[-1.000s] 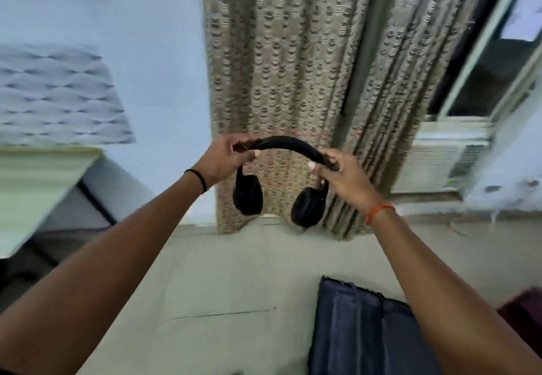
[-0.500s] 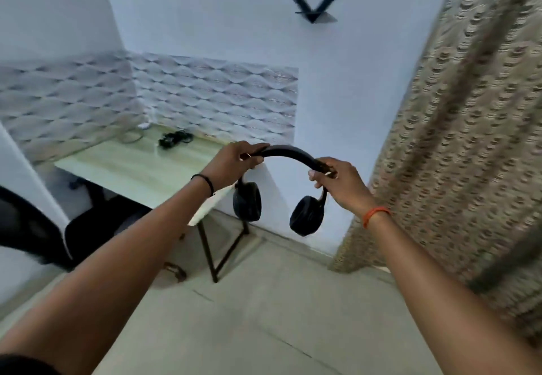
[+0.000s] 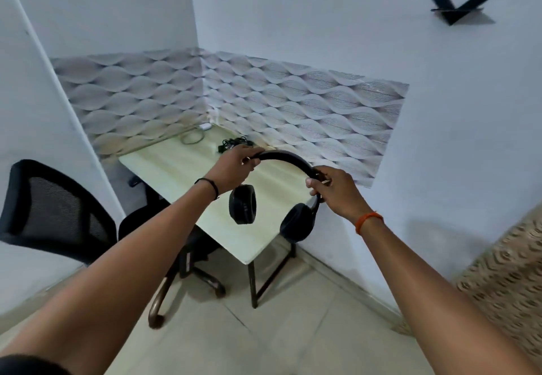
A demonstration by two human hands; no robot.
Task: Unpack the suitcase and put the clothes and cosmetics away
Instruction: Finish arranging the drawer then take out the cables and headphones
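- Black headphones (image 3: 272, 195) hang above the desk's (image 3: 176, 175) near corner — a second ago they hung before a curtain.
- Left hand (image 3: 234, 166) and right hand (image 3: 337, 189) each grip the headband.
- Setting them down likely comes next — suitcase out of view.

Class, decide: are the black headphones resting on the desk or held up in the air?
Held up. The left hand and right hand grip the headphones by the headband; both earcups hang free above the desk.

One head-worn camera looks forward and down, close over outstretched arms, toward a corner desk (image 3: 181, 175).
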